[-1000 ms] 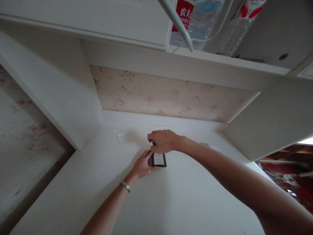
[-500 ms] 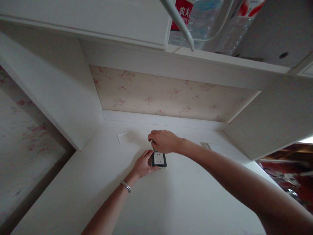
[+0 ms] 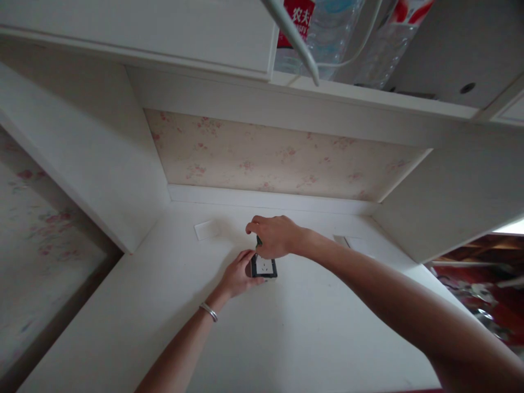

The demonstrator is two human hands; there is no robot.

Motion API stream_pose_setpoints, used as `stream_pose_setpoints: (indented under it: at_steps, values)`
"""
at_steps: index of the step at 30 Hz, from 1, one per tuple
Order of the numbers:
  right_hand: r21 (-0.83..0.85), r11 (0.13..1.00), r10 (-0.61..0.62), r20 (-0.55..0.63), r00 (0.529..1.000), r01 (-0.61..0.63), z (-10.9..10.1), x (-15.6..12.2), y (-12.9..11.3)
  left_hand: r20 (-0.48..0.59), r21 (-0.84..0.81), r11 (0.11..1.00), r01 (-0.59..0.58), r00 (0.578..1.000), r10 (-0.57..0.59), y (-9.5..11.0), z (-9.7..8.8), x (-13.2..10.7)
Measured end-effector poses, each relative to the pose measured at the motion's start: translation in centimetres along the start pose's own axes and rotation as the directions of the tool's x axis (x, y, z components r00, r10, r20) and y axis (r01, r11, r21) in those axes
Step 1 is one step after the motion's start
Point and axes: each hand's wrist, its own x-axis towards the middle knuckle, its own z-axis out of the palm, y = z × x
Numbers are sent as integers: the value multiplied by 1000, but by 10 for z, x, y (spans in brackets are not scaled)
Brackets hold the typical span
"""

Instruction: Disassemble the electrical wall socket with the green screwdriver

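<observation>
My left hand (image 3: 239, 275) is closed around the left side of a power socket (image 3: 264, 266) with a white face and a dark frame. Its thumb rests at the near edge and its fingers at the far edge. Over the socket's far left corner, my right hand (image 3: 275, 236) grips a small screwdriver (image 3: 258, 240). Only a bit of the dark green handle shows between the fingers, and the tip is hidden. The right hand covers the far part of the socket.
The white surface (image 3: 327, 333) carries a white square plate (image 3: 207, 230) to the left and another pale plate (image 3: 360, 245) to the right. White side panels flank it. Overhead, an open shelf holds plastic bottles (image 3: 333, 33), with a pale curved rod (image 3: 297, 41) hanging before them.
My right hand has turned slightly on the screwdriver, with its fingers spread more and the green handle showing more. The left hand keeps its hold. The view has shifted a little.
</observation>
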Motion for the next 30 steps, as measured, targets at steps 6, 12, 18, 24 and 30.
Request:
stream_pose_setpoints:
  at_steps: [6, 12, 18, 24, 30]
  values:
    - [-7, 1000, 8, -39, 999, -8, 3, 0, -1, -11, -2, 1000, -12, 1000, 12, 2, -1, 0]
    - [54, 972, 233, -97, 968, -228, -4, -11, 17, -22, 14, 1000, -17, 1000, 17, -1, 1, -1]
    - [61, 944, 329, -77, 941, -325, 9, -28, 40, -31, 35, 999, -38, 999, 39, -5, 3, -1]
    - [74, 937, 346, -67, 936, -341, 21, -36, 41, -32, 47, 999, -27, 999, 28, -7, 4, 0]
    - [66, 941, 335, -62, 940, -331, 22, -33, 40, -29, 56, 998, -27, 999, 29, -6, 4, 0]
